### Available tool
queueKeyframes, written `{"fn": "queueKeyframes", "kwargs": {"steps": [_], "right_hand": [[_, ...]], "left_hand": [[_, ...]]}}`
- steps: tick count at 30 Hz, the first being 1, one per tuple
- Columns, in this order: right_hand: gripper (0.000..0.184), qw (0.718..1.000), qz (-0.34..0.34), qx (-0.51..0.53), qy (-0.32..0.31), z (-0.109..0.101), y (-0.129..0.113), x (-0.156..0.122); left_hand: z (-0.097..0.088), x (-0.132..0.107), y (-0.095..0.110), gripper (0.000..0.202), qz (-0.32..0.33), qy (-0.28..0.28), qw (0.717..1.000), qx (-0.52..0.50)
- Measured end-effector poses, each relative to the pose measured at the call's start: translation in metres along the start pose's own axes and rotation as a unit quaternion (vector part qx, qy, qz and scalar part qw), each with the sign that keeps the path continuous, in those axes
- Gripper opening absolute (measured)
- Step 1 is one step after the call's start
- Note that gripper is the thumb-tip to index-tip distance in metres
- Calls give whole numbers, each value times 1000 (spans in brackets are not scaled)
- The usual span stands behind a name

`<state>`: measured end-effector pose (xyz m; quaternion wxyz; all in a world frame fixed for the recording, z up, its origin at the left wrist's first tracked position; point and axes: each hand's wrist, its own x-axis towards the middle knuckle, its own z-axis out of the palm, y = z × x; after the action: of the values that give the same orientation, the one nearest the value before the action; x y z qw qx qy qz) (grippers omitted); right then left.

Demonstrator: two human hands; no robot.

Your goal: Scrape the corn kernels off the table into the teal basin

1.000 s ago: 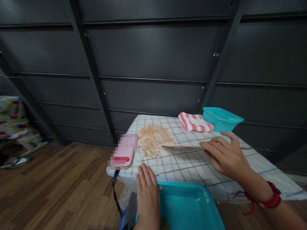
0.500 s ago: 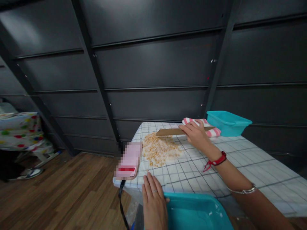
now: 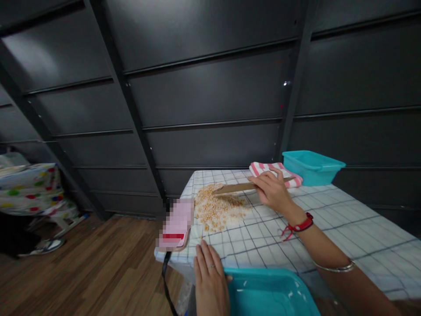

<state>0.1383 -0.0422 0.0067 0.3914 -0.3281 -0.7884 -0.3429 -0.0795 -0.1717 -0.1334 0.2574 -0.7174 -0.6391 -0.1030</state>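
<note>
My right hand is closed on a long, flat strip of brown cardboard, holding it slightly tilted. The strip's far-left end touches or hovers just over a spread of round yellow beans mixed with fine white grains; which of the two I cannot tell. My left hand grips the left rim of a turquoise plastic basin, with its fingers along the outside and the thumb over the rim. This basin sits at the table's near edge and is partly cut off below.
A checked white cloth covers the table. At the left edge lies a pink phone, partly pixelated, with a black strap. A pink-striped towel and a second turquoise basin stand behind. A dark panelled wall closes the back.
The cardboard strip has tilted, its left end dropping a little towards the beans. My right hand has shifted slightly right and down. My left hand keeps its hold on the basin.
</note>
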Motion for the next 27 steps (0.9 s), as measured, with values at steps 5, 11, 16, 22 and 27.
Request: {"fn": "queueKeyframes", "kwargs": {"steps": [5, 11, 16, 22, 27], "right_hand": [[29, 1000, -13, 25, -6, 7, -7, 1], [27, 997, -27, 65, -3, -8, -1, 0], [28, 997, -21, 67, 6, -6, -3, 2], [27, 996, -35, 83, -6, -4, -10, 4], [29, 995, -28, 95, 9, -15, -4, 3]], "left_hand": [[1, 1, -1, 53, 14, 0, 1000, 27], [2, 2, -1, 54, 18, 7, 1000, 22], [2, 1, -1, 55, 11, 4, 1000, 13], [1, -1, -1, 54, 12, 5, 1000, 15], [6, 0, -2, 54, 9, 4, 1000, -1]]}}
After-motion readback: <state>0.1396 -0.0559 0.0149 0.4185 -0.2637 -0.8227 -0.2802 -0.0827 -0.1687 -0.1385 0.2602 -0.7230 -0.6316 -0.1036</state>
